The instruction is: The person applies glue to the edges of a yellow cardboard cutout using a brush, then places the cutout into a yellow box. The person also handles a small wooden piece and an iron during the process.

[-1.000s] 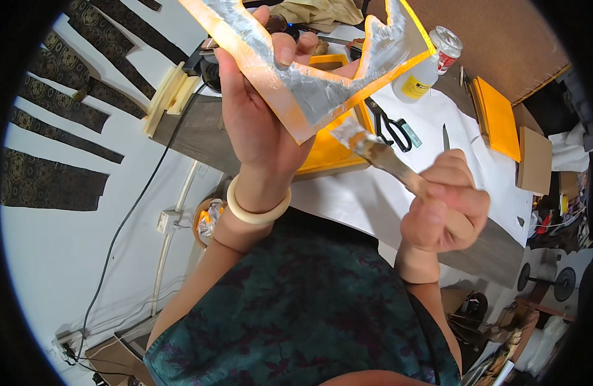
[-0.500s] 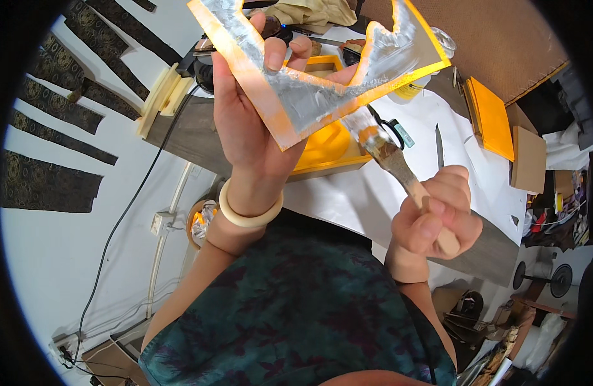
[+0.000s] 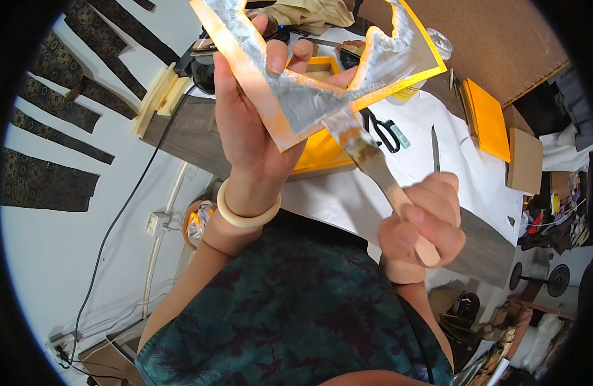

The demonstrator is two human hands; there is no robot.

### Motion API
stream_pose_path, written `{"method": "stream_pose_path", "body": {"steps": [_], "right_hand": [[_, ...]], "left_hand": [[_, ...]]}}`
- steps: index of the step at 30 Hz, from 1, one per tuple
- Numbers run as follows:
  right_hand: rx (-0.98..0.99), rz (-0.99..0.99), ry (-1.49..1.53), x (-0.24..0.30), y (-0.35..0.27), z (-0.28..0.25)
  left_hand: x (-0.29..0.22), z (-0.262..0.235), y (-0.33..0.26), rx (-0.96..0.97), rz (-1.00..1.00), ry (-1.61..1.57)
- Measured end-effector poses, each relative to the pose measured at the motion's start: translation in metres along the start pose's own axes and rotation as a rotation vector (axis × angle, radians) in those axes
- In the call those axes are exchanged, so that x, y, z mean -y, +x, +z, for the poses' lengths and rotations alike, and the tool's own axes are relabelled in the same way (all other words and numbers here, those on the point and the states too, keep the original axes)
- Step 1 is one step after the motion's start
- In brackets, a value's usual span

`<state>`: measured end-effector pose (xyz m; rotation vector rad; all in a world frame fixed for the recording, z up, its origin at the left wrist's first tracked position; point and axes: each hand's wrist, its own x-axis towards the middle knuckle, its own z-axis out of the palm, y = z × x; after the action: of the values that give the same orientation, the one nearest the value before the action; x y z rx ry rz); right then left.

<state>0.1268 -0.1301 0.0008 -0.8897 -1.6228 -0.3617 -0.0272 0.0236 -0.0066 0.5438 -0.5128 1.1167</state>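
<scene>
At top centre, a grey, orange-edged cut-out panel sits in the left hand, fingers hooked through its opening, presumably to leave the lower border free. The right hand grips a flat paintbrush by its wooden handle, bristles at that border; actual contact is hard to judge. Behind lies a yellow tray.

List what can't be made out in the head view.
All in the head view:
Cut-out panel: upper part cut off by the top edge.
Yellow box: partly hidden behind the panel and left grip.
Bottle: upper part hidden behind the panel.
Blade: lower end hidden behind the right grip.
Brush: tip blurred; contact with the panel unclear.
</scene>
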Motion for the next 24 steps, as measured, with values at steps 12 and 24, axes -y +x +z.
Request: {"method": "stream_pose_path", "body": {"steps": [12, 24], "right_hand": [[-0.169, 0.028, 0.109, -0.03, 0.004, -0.01], [-0.112, 0.009, 0.11, -0.028, -0.004, -0.013]], "left_hand": [[-0.004, 0.008, 0.002, -0.062, -0.038, 0.132], [-0.002, 0.005, 0.003, -0.064, -0.004, 0.036]]}}
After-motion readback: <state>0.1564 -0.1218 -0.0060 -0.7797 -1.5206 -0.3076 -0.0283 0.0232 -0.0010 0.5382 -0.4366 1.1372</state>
